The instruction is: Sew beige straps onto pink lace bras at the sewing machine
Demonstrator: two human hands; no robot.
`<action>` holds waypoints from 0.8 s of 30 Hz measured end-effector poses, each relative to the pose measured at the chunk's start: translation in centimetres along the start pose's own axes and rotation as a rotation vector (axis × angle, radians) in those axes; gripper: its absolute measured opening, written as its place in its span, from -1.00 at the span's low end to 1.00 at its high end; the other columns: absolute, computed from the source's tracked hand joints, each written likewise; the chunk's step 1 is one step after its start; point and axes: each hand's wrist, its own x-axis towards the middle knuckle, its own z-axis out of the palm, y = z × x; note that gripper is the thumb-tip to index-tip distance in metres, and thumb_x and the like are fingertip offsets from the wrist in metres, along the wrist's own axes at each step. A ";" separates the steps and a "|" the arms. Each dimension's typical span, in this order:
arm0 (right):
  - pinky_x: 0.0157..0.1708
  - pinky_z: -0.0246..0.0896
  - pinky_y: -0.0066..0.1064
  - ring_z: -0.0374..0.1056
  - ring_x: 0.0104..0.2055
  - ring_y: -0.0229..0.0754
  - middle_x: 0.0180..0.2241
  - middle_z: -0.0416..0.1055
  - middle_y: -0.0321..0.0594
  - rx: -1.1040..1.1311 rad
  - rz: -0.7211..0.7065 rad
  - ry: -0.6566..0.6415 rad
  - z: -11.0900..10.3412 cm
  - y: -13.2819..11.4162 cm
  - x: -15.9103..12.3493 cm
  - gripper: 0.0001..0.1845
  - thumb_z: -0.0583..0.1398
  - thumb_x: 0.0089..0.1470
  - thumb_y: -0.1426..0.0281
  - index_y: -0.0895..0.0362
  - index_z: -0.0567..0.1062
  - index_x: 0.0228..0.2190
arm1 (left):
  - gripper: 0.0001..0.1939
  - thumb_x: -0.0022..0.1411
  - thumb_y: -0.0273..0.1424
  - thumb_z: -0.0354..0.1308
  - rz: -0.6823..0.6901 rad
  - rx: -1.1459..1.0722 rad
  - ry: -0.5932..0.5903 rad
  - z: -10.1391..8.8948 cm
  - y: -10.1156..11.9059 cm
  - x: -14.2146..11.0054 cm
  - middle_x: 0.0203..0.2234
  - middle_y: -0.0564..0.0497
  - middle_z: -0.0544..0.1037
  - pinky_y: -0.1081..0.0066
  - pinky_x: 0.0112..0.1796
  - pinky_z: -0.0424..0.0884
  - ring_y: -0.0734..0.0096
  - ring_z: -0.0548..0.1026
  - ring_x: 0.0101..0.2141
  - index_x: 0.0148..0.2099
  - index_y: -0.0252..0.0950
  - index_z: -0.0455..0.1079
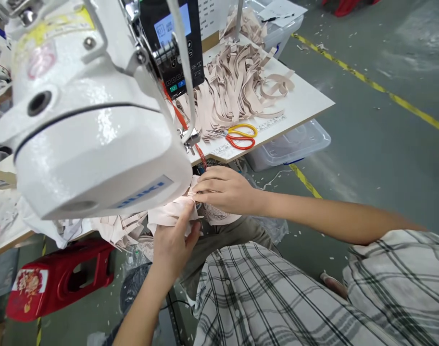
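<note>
A clear tub (287,29) behind the white table (309,98) holds crumpled beige cloth (243,24), with a paper sheet (282,11) and a dark pen (277,18) at its top. A clear lidded box (294,144) sits below the table's edge; its contents cannot be made out.

The pale pink fabric (169,213), soft and folded, with patterned lace (217,215) beside it, lies between both hands, just below the sewing machine (104,154). The left hand (174,242) is partly closed, thumb and forefinger gripping the fabric. The right hand (226,190) is nearly closed, fingers bent together, its tips pinching the fabric.

On the table, long, flat beige strips (233,86) lie in a loose, curling heap. Scissors (239,136) with one yellow and one red handle touch its lower edge, near printed ruler marks (271,122).

The machine's glossy white casing reads "JUKI" in blue. The black control panel (185,53) has a lit blue screen; its small lettering is unreadable. A red plastic stool (60,278) carries a floral sticker (30,283).
</note>
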 end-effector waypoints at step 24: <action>-0.14 0.36 -0.16 0.34 -0.20 -0.06 -0.14 0.39 -0.12 0.517 0.672 -0.012 5.0 2.3 4.0 -0.60 0.14 0.19 0.28 0.06 0.36 0.06 | -0.47 0.26 -0.36 0.21 -0.256 0.170 -0.012 0.2 2.3 0.6 -0.02 -0.22 0.59 0.00 -0.02 0.46 -0.14 0.52 0.03 0.25 -0.29 0.30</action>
